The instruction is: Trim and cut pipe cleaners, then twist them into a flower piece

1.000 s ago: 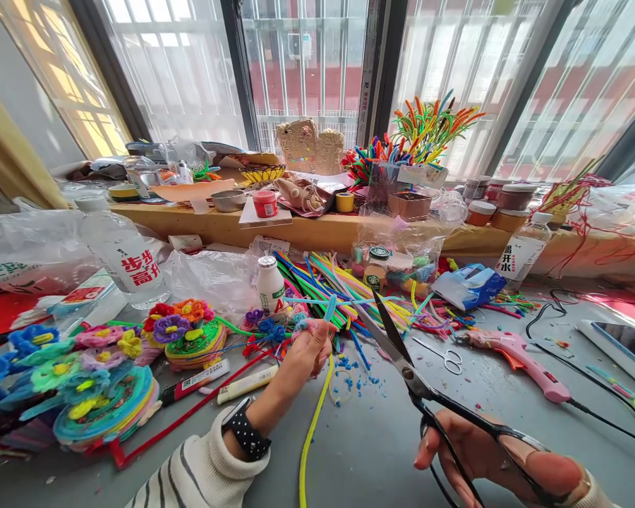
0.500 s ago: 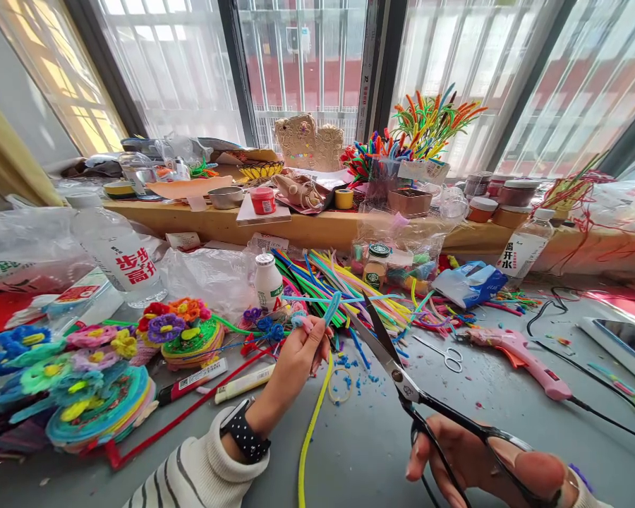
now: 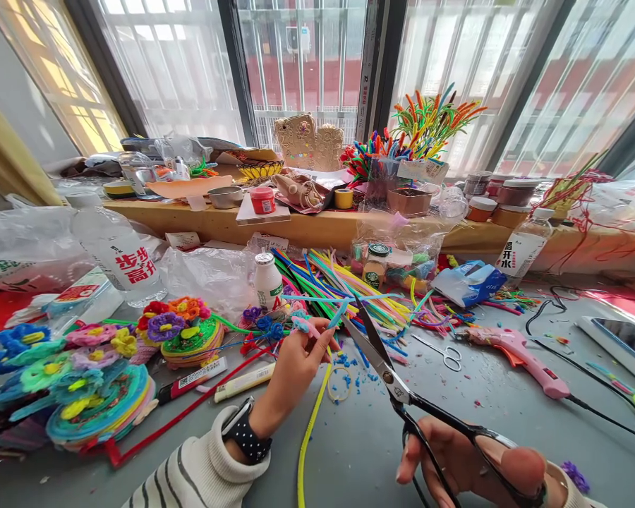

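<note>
My left hand (image 3: 301, 360) is closed, pinching a folded light-blue pipe cleaner (image 3: 339, 314) between thumb and fingertips. A small pink-and-blue fuzzy piece (image 3: 303, 324) sits by its index finger; whether it is gripped too I cannot tell. My right hand (image 3: 455, 451) has its thumb and fingers through the handles of large black-handled scissors (image 3: 394, 384). The blades are spread, with their tips right beside the blue pipe cleaner; contact is unclear. A yellow pipe cleaner (image 3: 311, 430) runs from below my left hand to the table's front edge.
A pink glue gun (image 3: 529, 363) and small scissors (image 3: 447, 353) lie to the right. Pipe-cleaner flowers (image 3: 92, 374) stand left, near a water bottle (image 3: 119, 254). Behind my hands are a white bottle (image 3: 267, 282), a jar (image 3: 377, 267) and loose pipe cleaners (image 3: 317, 275).
The scissors have moved left, closer to my left hand, with the blades still spread. The light-blue pipe cleaner has shifted slightly right and lower, and my left fingers have changed position.
</note>
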Demonstrator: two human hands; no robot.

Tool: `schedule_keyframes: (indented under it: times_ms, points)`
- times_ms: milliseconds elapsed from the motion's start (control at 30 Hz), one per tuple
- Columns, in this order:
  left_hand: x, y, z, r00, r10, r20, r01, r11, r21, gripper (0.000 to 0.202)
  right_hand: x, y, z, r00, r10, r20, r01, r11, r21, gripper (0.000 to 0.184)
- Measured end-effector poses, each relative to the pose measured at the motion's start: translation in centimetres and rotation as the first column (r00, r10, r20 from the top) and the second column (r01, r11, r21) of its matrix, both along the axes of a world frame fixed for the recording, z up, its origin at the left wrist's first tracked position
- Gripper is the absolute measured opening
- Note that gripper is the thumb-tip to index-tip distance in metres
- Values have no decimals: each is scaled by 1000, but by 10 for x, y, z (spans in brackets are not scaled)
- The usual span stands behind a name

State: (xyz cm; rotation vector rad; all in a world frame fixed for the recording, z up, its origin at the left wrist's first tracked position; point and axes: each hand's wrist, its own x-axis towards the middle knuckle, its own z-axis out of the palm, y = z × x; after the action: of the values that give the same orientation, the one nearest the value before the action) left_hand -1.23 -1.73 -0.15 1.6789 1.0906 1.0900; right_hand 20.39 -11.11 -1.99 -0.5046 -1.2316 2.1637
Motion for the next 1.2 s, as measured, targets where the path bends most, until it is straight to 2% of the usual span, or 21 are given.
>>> schedule_keyframes:
  times_ms: [100,267,367,433,500,567,600,667,733,767,833,1067,1133,1200]
  points:
    - [-2,1,-2,995,-5,-102,14,996,88,21,-1,0,-1,999,-33,-1,33,999,7,83]
    - [-3,1,-7,962,-60,-268,129,960,248,19,-2,2,-2,993,-121,-17,121,991,50,80]
    - [-3,2,-6,956,-32,-293,124,945,302,18,-3,1,-3,987,-158,-14,158,983,90,76]
    - [-4,3,-3,960,-22,-279,103,954,283,17,-4,1,-4,983,-181,-14,182,976,122,76]
    - [-5,5,1,966,-79,-247,121,980,157,18,-3,0,-2,979,-200,-33,203,971,127,76]
    - [-6,6,6,962,-221,-164,207,973,-99,21,-3,0,1,972,-227,-60,232,969,89,76]
    - [-6,5,8,951,-298,-85,270,931,-245,22,-2,0,3,967,-246,-72,250,966,64,76]
    - [-6,3,11,918,-385,93,385,813,-437,23,-2,1,6,954,-289,-78,291,957,12,74]
    - [-6,1,13,887,-405,221,459,723,-516,22,-2,1,7,948,-310,-72,309,951,-21,74]
    - [-6,0,13,878,-408,251,477,698,-534,22,-2,1,7,949,-307,-72,306,952,-27,74]
    - [-5,-3,13,876,-411,254,480,681,-553,20,-2,1,6,951,-299,-81,298,954,-26,74]
    - [-4,-1,9,902,-407,146,418,734,-536,24,-2,3,0,929,-363,-66,365,931,10,75]
    - [-5,2,5,922,-383,58,366,813,-454,23,-1,3,0,925,-378,-41,379,925,32,74]
    - [-6,6,1,969,-236,-78,205,936,-286,21,2,4,0,922,-388,-2,387,919,68,67]
